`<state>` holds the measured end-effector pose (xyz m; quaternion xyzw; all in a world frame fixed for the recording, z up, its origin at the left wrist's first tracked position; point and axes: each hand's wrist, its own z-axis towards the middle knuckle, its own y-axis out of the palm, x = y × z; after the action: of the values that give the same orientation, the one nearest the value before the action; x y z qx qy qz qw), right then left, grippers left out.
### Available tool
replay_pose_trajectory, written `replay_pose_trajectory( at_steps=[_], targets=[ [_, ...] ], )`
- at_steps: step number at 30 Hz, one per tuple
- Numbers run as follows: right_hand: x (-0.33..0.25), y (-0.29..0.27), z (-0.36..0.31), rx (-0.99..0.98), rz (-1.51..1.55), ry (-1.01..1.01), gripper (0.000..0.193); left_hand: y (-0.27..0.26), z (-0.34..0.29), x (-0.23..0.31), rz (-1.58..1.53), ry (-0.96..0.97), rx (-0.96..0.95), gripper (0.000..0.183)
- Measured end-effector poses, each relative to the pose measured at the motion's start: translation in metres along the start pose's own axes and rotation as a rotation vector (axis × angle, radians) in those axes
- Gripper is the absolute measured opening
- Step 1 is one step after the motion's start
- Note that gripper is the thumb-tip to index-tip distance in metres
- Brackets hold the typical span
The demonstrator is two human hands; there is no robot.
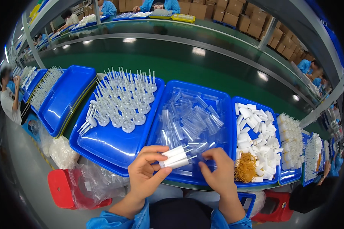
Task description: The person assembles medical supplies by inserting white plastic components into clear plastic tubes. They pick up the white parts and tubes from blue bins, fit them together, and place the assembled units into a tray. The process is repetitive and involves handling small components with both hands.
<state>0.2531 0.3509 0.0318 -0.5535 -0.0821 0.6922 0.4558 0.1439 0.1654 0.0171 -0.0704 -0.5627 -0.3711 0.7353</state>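
Left hand (147, 171) closed around a small bundle of white tubes (176, 156), kept level above the near edge of the middle blue tray (225, 114), probably to keep the ends even. Right hand (217, 171) beside it, fingers (205, 153) half curled over the clear caps (191, 122), holding nothing certain. Little free room: tray of white pump parts (122, 103) close on left, tray with rubber bands (245, 168) close on right.

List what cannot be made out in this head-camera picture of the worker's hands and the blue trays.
- Head view: how many small white plastic tubes the left hand holds; its fingers cover their ends.
- What the right hand pinches among the clear plastic tubes; they blur against the middle blue plastic tray.
- The small blue object below the table; the right forearm hides it.
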Motion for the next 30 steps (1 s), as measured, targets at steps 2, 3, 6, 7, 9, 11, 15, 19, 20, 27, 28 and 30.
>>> replay_pose_trajectory(
  at_steps=[2,3,6,7,9,11,15,19,20,27,28,30],
  targets=[
    [0.001,-0.009,-0.001,0.161,0.127,0.103,0.027,0.005,0.001,0.003,0.004,-0.033,0.008,0.033],
    [0.011,-0.012,-0.005,0.193,0.288,0.151,0.028,0.008,0.003,0.004,0.0,-0.051,0.003,0.034],
    [0.011,-0.022,-0.013,0.211,0.692,0.187,0.03,0.013,0.001,0.005,0.066,-0.058,-0.055,0.039],
    [0.013,-0.025,-0.015,0.197,0.774,0.17,0.031,0.015,0.0,0.006,0.091,-0.058,-0.072,0.04],
    [0.013,-0.027,-0.018,0.189,0.871,0.154,0.032,0.02,0.0,0.006,0.097,-0.058,-0.086,0.039],
    [0.012,-0.027,-0.02,0.199,0.905,0.159,0.033,0.023,0.0,0.005,0.108,-0.055,-0.11,0.038],
    [0.015,-0.03,-0.023,0.193,0.94,0.136,0.032,0.026,0.0,0.005,0.112,-0.064,-0.146,0.037],
    [0.018,-0.03,-0.024,0.179,0.893,0.113,0.027,0.027,-0.001,0.004,0.11,-0.052,-0.168,0.036],
    [0.022,-0.031,-0.025,0.195,0.818,0.089,0.026,0.028,0.0,0.004,0.111,-0.052,-0.174,0.036],
    [0.013,-0.032,-0.027,0.238,0.824,0.116,0.016,0.026,-0.004,0.003,0.085,-0.057,-0.197,0.036],
    [0.013,-0.033,-0.028,0.225,0.809,0.116,0.015,0.026,-0.003,0.003,0.087,-0.053,-0.197,0.036],
    [0.008,-0.03,-0.025,0.253,0.756,0.124,0.015,0.026,-0.003,0.003,0.093,-0.05,-0.2,0.037]
  ],
)
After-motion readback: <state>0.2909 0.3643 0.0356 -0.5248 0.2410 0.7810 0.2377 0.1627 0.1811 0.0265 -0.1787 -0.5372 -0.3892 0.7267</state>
